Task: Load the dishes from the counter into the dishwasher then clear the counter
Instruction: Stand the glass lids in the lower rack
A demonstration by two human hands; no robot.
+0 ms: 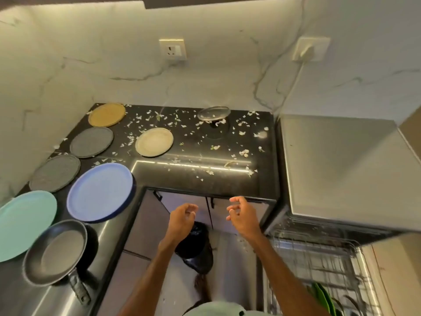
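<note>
Left hand (182, 216) and right hand (241, 215) are held side by side, apart, just below the worktop's (205, 181) front edge. Fingers are loosely curled and nothing is gripped by either.

Six plates are laid flat on the black worktop:
- mustard plate (106, 114) at the back left
- two grey plates (91, 142) nearer along the wall
- cream plate (154, 141) mid-worktop
- blue plate (100, 192) overhanging the inner corner
- teal plate (24, 224) far left

A frying pan (55, 252) is set nearest, and a clear glass dish (213, 113) at the back. White scraps (245, 152) are strewn across the worktop. The dishwasher rack (319, 258) is seen at lower right, with green dishes (321, 295) stood in it.
</note>
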